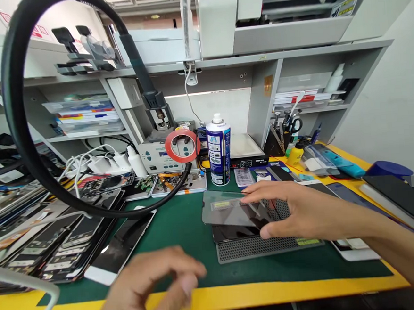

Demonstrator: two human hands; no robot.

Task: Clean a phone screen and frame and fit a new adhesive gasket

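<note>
My right hand (292,210) reaches in from the right, its thumb and fingers at opposite long edges of a clear glass sheet (214,216). The sheet lies at a slant across a dark phone (232,233), overhanging its left end. Under the phone is a grey perforated mat (242,252) with yellow labels. My palm hides the sheet's right end, so its contact with the phone cannot be made out. My left hand (156,288), slightly blurred, hovers over the table's front edge. Its fingers are loosely curled, thumb apart from them, with nothing visible between.
Stacked phone screens (81,234) fill the left side, with a white-ended screen (124,245) beside them. A spray can (220,149) stands behind the mat. The black hose (12,107) of a soldering or hot-air station (157,156) loops over the left. More phones (355,253) lie at right.
</note>
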